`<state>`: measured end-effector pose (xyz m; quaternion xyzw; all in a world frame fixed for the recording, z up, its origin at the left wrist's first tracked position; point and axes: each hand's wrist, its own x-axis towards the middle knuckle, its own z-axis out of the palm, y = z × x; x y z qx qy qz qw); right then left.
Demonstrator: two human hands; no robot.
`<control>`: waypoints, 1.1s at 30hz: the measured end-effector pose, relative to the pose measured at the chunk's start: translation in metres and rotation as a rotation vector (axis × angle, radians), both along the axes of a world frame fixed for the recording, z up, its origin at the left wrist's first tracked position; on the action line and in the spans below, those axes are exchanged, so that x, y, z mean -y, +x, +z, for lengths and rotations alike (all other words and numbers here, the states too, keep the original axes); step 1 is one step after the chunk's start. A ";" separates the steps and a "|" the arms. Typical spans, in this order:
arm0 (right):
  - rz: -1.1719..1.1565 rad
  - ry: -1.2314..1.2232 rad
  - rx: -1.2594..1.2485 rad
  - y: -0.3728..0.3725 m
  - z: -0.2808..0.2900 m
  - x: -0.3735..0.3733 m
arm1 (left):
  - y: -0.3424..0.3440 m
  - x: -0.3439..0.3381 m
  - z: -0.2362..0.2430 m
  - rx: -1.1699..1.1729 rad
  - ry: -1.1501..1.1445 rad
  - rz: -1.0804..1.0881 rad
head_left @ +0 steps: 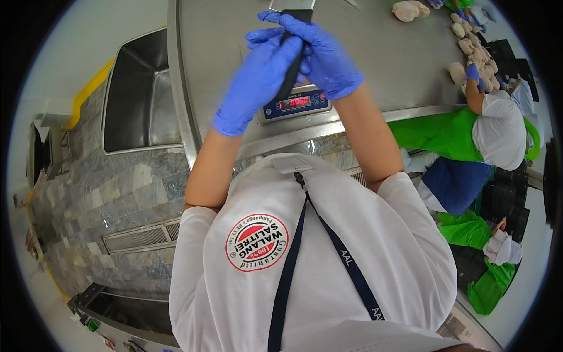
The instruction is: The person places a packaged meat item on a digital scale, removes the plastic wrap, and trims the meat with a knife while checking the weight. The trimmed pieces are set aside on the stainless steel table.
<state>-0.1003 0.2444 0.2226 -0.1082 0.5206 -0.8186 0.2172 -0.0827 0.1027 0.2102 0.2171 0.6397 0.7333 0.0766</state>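
Note:
Both my hands wear blue gloves and come together over the steel table (387, 70). Between them is a black-handled tool (293, 69) with a wide, flat metal blade, its far end cut off by the top edge of the picture. My left hand (255, 79) is closed at the handle from the left. My right hand (328, 58) wraps it from the right, its fingers reaching across near the blade. Below the handle's lower end, a digital scale (300, 108) with a red lit display stands at the table's near edge; the hands hide its upper part.
Several whole raw chickens (478, 56) lie at the table's far right, with two more pieces (409, 10) nearer. People in green aprons (437, 134) work on that side, one blue-gloved hand (472, 73) at the chickens. A steel sink (143, 97) adjoins the table's left.

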 end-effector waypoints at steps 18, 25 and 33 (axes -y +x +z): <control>-0.513 0.829 -0.259 -0.079 -0.137 -0.116 | -0.064 -0.030 -0.127 -0.053 -0.403 0.342; -0.369 0.915 -0.302 -0.056 -0.140 -0.126 | -0.100 -0.015 -0.148 0.130 -0.308 0.463; -0.274 1.200 -0.362 -0.042 -0.108 -0.156 | -0.090 -0.069 -0.128 -0.171 -0.733 0.625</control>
